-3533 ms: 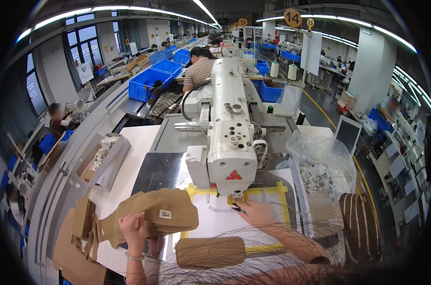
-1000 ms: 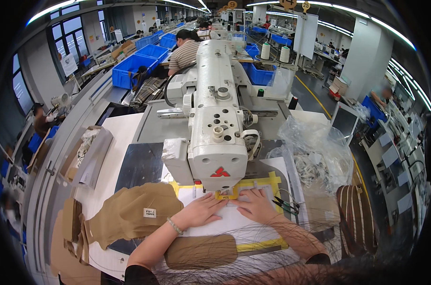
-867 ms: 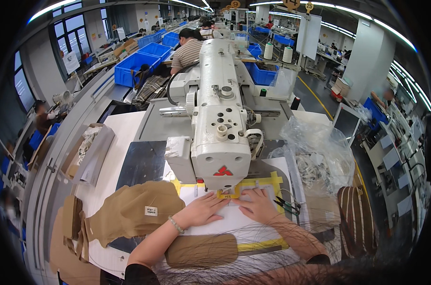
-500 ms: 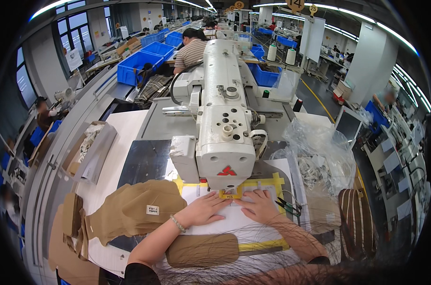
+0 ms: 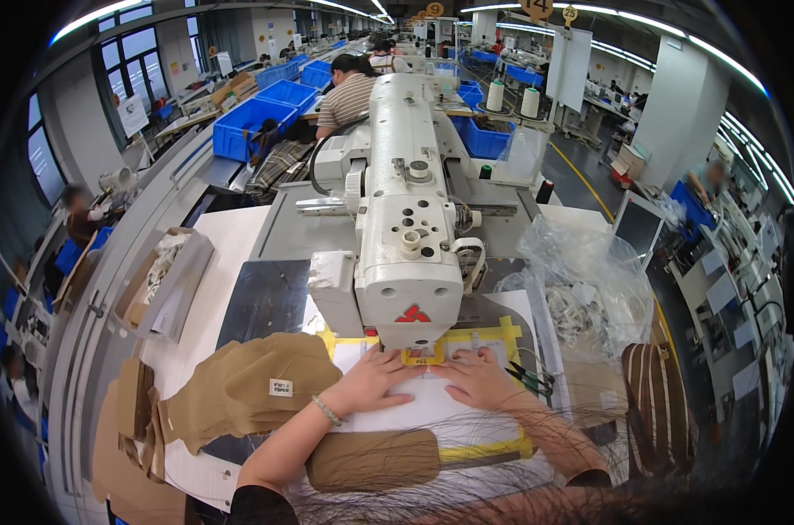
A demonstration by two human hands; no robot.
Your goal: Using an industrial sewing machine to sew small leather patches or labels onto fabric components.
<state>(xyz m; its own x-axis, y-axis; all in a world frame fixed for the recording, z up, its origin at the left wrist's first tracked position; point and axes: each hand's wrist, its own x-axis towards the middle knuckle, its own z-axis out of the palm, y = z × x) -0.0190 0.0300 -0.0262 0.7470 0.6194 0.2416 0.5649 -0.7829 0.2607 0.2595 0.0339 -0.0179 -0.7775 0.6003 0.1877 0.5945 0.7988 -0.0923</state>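
Both hands lie flat with fingers apart on the white sheet (image 5: 414, 411) edged with yellow tape, beneath the head of a white sewing machine (image 5: 401, 302). My left hand (image 5: 379, 381) is just left of a small yellow piece (image 5: 421, 357) under the needle area; my right hand (image 5: 471, 381) rests just right of it, fingertips close to it. Dark-handled snips (image 5: 528, 381) lie beside my right hand. A stack of khaki fabric pieces (image 5: 231, 394), with a white label on top, lies at the left. Another khaki piece (image 5: 371, 459) lies below my hands, partly behind hair strands.
An open carton (image 5: 165, 280) is on the left, a clear plastic bag (image 5: 581, 271) on the right, with brown striped fabric (image 5: 646, 411) below it. Behind the machine are blue crates (image 5: 248, 127), thread cones (image 5: 530, 102) and a co-worker (image 5: 344, 101) in a striped shirt; others work at both sides.
Since the oldest frame my left hand has left the khaki pieces for the sheet, and my right hand has let go of the snips, now lying at the right. Recently both hands barely move.
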